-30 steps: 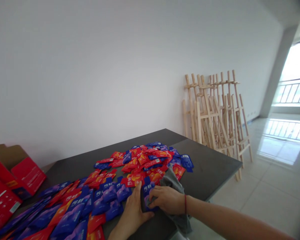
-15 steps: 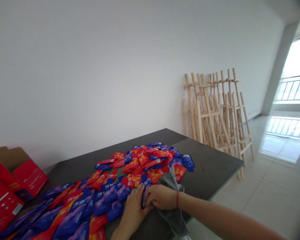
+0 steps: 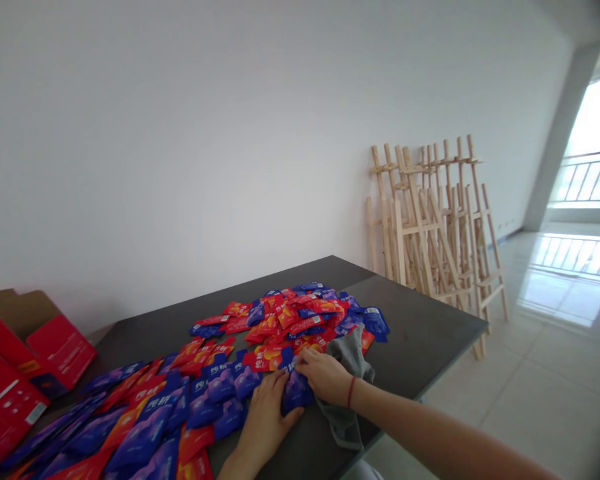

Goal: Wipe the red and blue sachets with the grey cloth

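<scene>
Two hands meet on one blue sachet (image 3: 297, 395) in the head view, near the front edge of the dark table (image 3: 420, 333). The left hand (image 3: 266, 415) lies palm down, its fingers stretched and close together, touching the left side of the sachet. The right hand (image 3: 325, 377) is bent over the sachet's upper edge. I cannot tell whether its fingers pinch the sachet or only press on it. A red string (image 3: 351, 392) goes around the right wrist.

Under the right wrist and just beyond it lies a grey cloth (image 3: 351, 348), partly hanging over the table edge. Beyond both hands spreads a pile of red and blue sachets (image 3: 290, 315), and more sachets (image 3: 145, 420) lie in overlapping rows to the left of the left hand. Far to the left stand red boxes (image 3: 60, 350). Far beyond the right hand, wooden easels (image 3: 430, 220) lean on the wall.

In my judgement, handling this sachet well means keeping the left palm flat so the slippery foil does not slide. The right fingers should work only on the edge, and the cloth should be kept away from the neighbouring sachets so that it does not drag them.

The blue sachets carry two large white Chinese characters, but they are too small here for a sure reading. The red boxes show fine white print that I cannot read.
</scene>
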